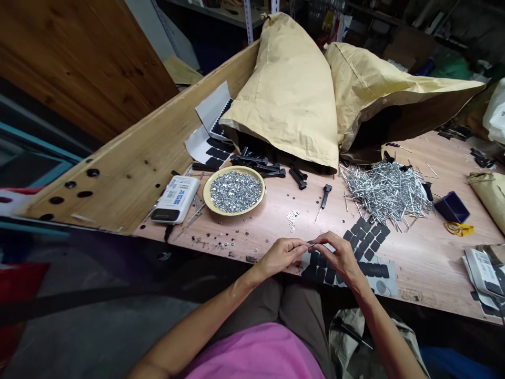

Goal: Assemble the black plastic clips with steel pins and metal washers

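Note:
My left hand point(281, 255) and my right hand point(340, 257) meet above the table's front edge, fingertips pinched together. Between them shows a small thin grey piece point(311, 244), mostly hidden by the fingers, so its kind is unclear. Under my right hand lies a grey backing sheet point(389, 268) with black rounded stickers point(371, 255) on it and beyond it. Small metal washers point(292, 220) lie scattered just ahead of my hands. Beyond them rests a black-handled piece with a thin metal pin point(325, 197). A heap of thin metal pins point(389, 192) spreads to the right.
A yellow bowl point(205, 202) full of small metal parts stands left, beside a white power bank point(176, 199). Two large paper sacks point(294, 89) lie at the back, mouths toward me. A dark blue cup point(453, 207) sits right. A wooden board point(130, 179) edges the left side.

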### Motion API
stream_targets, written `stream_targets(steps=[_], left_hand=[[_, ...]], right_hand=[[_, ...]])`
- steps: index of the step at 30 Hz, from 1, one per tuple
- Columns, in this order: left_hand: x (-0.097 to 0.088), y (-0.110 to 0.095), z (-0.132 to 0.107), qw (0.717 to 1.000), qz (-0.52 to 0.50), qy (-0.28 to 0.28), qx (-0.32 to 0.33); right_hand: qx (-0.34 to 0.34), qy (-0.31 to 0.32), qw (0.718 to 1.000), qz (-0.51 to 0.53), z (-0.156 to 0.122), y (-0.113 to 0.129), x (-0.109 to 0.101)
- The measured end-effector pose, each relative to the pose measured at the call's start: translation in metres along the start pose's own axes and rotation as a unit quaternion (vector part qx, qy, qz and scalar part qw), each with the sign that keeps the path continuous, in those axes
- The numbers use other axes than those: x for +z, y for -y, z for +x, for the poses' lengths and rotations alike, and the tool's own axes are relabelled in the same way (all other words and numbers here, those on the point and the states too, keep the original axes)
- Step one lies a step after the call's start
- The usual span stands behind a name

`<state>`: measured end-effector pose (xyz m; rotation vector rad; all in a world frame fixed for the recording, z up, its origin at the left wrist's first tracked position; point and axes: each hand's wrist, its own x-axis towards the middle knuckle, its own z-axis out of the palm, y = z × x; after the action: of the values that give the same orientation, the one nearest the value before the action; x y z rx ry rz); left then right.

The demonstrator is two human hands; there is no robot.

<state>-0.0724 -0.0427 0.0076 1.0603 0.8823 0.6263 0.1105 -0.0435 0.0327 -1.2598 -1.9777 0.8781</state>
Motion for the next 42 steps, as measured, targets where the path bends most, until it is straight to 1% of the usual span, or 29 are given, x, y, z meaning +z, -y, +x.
stream_targets(steps=[3,6,7,8,9,11,13,16,19,20,22,24,25,26,27,28,29,30,31,32,33,34,36,37,38,40,42], left_hand=[[-0.001,0.002,0.000,0.999,0.035,0.007,0.027],[-0.001,0.006,0.001,0.998,0.035,0.031,0.032],[0.000,0.008,0.001,0.998,0.050,0.026,0.041],[0.001,0.009,0.000,0.995,0.078,0.009,0.061],[0.002,0.011,0.000,0.989,0.116,-0.014,0.089],[0.005,0.016,-0.001,0.964,0.205,-0.060,0.156],[0.008,0.020,-0.002,0.934,0.279,-0.079,0.206],[0.010,0.024,-0.002,0.909,0.338,-0.077,0.233],[0.010,0.026,-0.001,0.891,0.374,-0.081,0.244],[0.010,0.026,-0.001,0.883,0.389,-0.081,0.248],[0.009,0.026,0.000,0.869,0.417,-0.078,0.255],[0.010,0.026,0.000,0.864,0.429,-0.076,0.254],[0.010,0.025,0.001,0.867,0.425,-0.076,0.250],[0.011,0.024,0.001,0.874,0.412,-0.079,0.246],[0.013,0.023,0.001,0.885,0.390,-0.087,0.240],[0.015,0.020,0.001,0.899,0.358,-0.101,0.231],[0.017,0.018,0.002,0.916,0.316,-0.120,0.215],[0.019,0.014,0.002,0.936,0.262,-0.138,0.191],[0.022,0.010,0.002,0.956,0.197,-0.150,0.158],[0.024,0.007,0.003,0.972,0.125,-0.154,0.123],[0.027,0.003,0.003,0.983,0.051,-0.148,0.092],[0.031,0.000,0.003,0.988,-0.018,-0.136,0.068],[0.038,-0.004,0.003,0.986,-0.121,-0.111,0.042],[0.042,-0.005,0.002,0.983,-0.148,-0.102,0.030],[0.046,-0.004,0.000,0.983,-0.159,-0.092,0.015],[0.054,-0.001,-0.004,0.986,-0.150,-0.077,-0.012],[0.059,0.006,-0.008,0.991,-0.106,-0.083,-0.001]], right_hand=[[-0.029,0.019,0.998,-0.058,-0.004,0.001,0.000],[-0.079,0.052,0.983,-0.155,-0.008,-0.001,0.001],[-0.096,0.060,0.977,-0.182,-0.009,-0.002,0.002],[-0.111,0.065,0.972,-0.198,-0.010,-0.004,0.002],[-0.122,0.067,0.969,-0.206,-0.011,-0.005,0.003],[-0.130,0.060,0.967,-0.211,-0.012,-0.008,0.004],[-0.120,0.047,0.968,-0.214,-0.013,-0.011,0.005],[-0.090,0.029,0.975,-0.203,-0.016,-0.013,0.007],[-0.039,-0.005,0.990,-0.137,-0.017,-0.013,0.014],[-0.005,-0.019,0.994,-0.105,-0.016,-0.013,0.018],[0.100,-0.024,0.994,-0.021,-0.013,-0.009,0.025],[0.214,0.005,0.974,0.072,-0.008,-0.005,0.029],[0.254,0.029,0.962,0.100,-0.006,-0.002,0.028],[0.278,0.049,0.954,0.106,-0.004,0.000,0.026],[0.288,0.053,0.952,0.085,-0.003,0.002,0.023],[0.287,0.035,0.956,0.044,-0.003,0.003,0.018],[0.281,-0.003,0.960,-0.008,-0.005,0.005,0.014],[0.271,-0.056,0.959,-0.055,-0.009,0.006,0.010],[0.262,-0.110,0.955,-0.087,-0.013,0.008,0.007],[0.256,-0.149,0.950,-0.096,-0.019,0.009,0.007],[0.252,-0.164,0.950,-0.079,-0.026,0.011,0.010],[0.250,-0.157,0.955,-0.041,-0.033,0.014,0.015],[0.242,-0.132,0.959,0.065,-0.045,0.021,0.030],[0.238,-0.134,0.955,0.120,-0.050,0.025,0.039],[0.239,-0.148,0.944,0.172,-0.054,0.029,0.048],[0.270,-0.179,0.907,0.270,-0.062,0.036,0.062],[0.324,-0.175,0.865,0.341,-0.072,0.040,0.070]])
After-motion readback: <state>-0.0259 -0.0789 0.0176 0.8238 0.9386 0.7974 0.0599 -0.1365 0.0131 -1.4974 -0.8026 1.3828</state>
